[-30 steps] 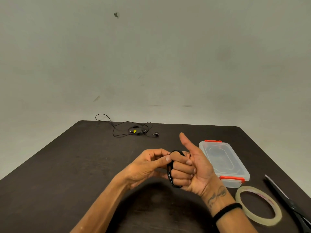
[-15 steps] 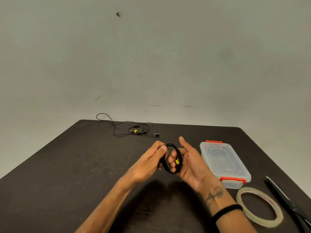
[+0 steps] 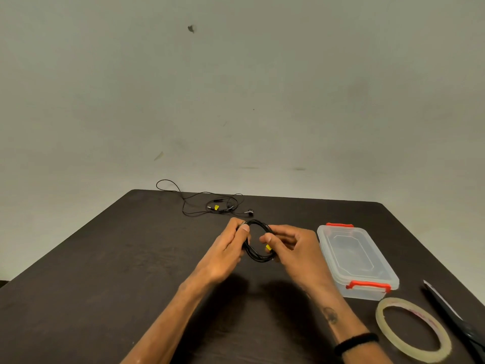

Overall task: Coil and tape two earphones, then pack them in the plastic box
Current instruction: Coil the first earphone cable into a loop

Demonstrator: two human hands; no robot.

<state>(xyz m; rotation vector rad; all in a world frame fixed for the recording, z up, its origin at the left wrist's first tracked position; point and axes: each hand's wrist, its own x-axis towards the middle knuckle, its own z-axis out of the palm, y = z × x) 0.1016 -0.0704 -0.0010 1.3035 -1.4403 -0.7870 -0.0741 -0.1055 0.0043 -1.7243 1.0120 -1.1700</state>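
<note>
A black earphone wound into a small coil (image 3: 256,254), with a yellow tag on it, hangs above the middle of the dark table. My left hand (image 3: 225,252) pinches the coil's left side near the top. My right hand (image 3: 294,252) pinches its right side by the yellow tag. A second black earphone (image 3: 210,204) lies loose and tangled at the table's far edge, one loop of its wire hanging past the edge. The clear plastic box (image 3: 354,258) with red latches sits shut to the right of my hands.
A roll of clear tape (image 3: 413,329) lies flat at the near right. Black scissors (image 3: 456,321) lie along the right edge beside it. The dark table (image 3: 91,285) ends close behind the loose earphone, with a pale wall beyond.
The coil has come off my right hand's fingers, where it was wrapped a second ago. Now both hands hold it as a free loop, and my right hand has turned palm-down.
</note>
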